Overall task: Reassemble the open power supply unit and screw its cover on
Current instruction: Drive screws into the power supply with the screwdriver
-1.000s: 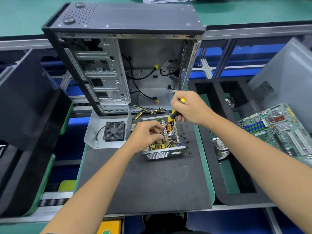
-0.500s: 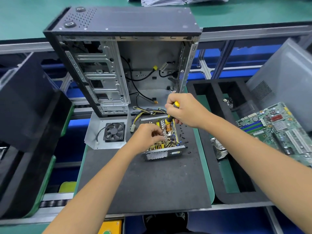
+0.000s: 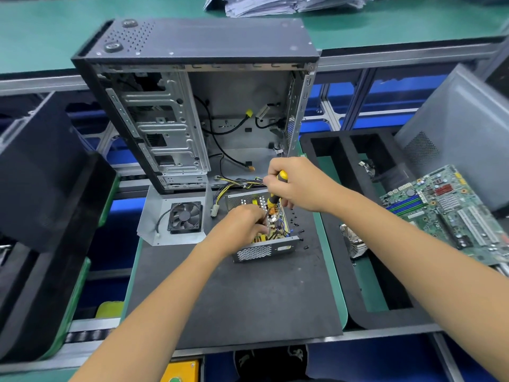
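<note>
1. Here, nearest of all, a dark mat (image 3: 234, 304) lies under both forearms, spread over a green bench top (image 3: 334, 285).
2. On the mat sits the power supply (image 3: 264, 250), its top open so the circuit board and coils show; its perforated front wall faces the person.
3. The left hand (image 3: 242, 226) reaches into that open box, fingers curled down among the parts; what they pinch, if anything, cannot be told.
4. The right hand (image 3: 297, 184) is just above and behind the left, wrapped round the yellow-and-black handle of a screwdriver (image 3: 274, 199) whose shaft points down into the box beside the left fingers.
5. Small black screws (image 3: 298, 230) lie loose on the mat just right of the box.
6. A bundle of yellow and black wires (image 3: 237, 184) runs from the box away to the left of the right hand.
7. Left of the left hand lies the cover (image 3: 176, 216), a bent grey metal plate carrying a black fan (image 3: 185, 216), apart from the box.
8. To the right of the right forearm, a black foam tray (image 3: 344, 172) holds a finned metal cooler (image 3: 354, 244); a green circuit board (image 3: 451, 213) leans across its far edge.
9. Beyond both hands stands a computer case (image 3: 192, 106) with its side off, cables hanging inside.
10. Farther still, a stack of papers (image 3: 281, 5) rests on a green table.
</note>
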